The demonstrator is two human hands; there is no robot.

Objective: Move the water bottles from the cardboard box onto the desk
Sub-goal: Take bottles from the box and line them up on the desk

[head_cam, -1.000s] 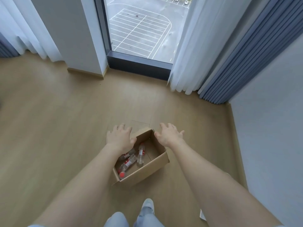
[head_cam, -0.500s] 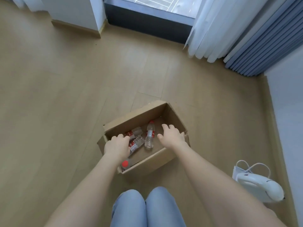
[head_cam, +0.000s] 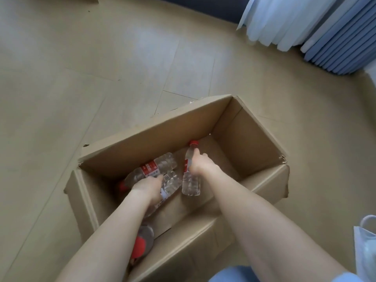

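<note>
An open cardboard box sits on the wooden floor. Three clear water bottles with red caps and red labels lie inside it. My right hand grips the right bottle around its middle. My left hand wraps round the middle bottle, whose red cap end pokes out under my forearm near the box's front wall. A third bottle lies just behind my left hand, against the box's far wall. No desk is in view.
The wooden floor spreads around the box. White and blue curtains hang at the upper right. A white bag with handles stands at the right edge. My knees in blue jeans show at the bottom.
The view has dropped closer to the box. Both hands have gone from above the box's rim down inside it and closed around a bottle each.
</note>
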